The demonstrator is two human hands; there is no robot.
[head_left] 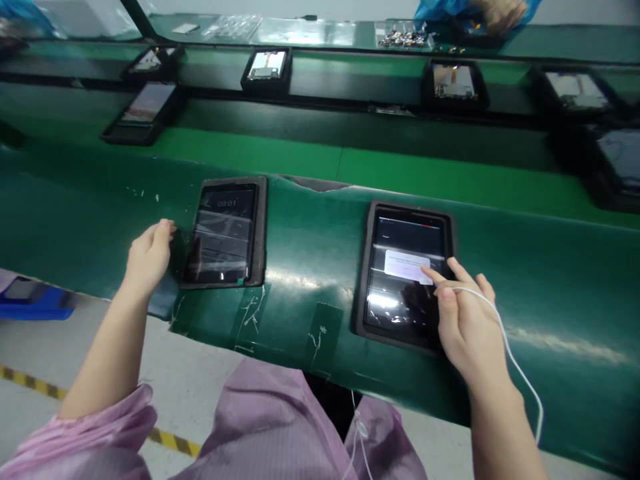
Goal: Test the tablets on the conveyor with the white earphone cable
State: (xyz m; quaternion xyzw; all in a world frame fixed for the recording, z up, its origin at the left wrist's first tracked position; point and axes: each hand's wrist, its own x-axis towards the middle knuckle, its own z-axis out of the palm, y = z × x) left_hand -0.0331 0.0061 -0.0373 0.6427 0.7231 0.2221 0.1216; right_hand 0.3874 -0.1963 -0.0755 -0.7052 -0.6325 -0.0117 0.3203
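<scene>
Two dark tablets lie in black trays on the green table. The left tablet (pixel 223 233) shows 00:01 on a dark screen. On the right tablet (pixel 400 307) a white pop-up box is lit. My right hand (pixel 470 320) is over that tablet's right edge, its index fingertip at the box and its other fingers partly spread; a white cable (pixel 517 367) runs from near the fingers down to the right. My left hand (pixel 150 257) hovers left of the left tablet, apart from it, with its fingers curled together; whether they hold anything is hidden.
Behind the green table edge (pixel 320 183), a belt line carries several black trays with devices, such as one tray (pixel 267 70). A bag of small parts (pixel 405 37) and a co-worker's hand (pixel 503 13) are at the back right.
</scene>
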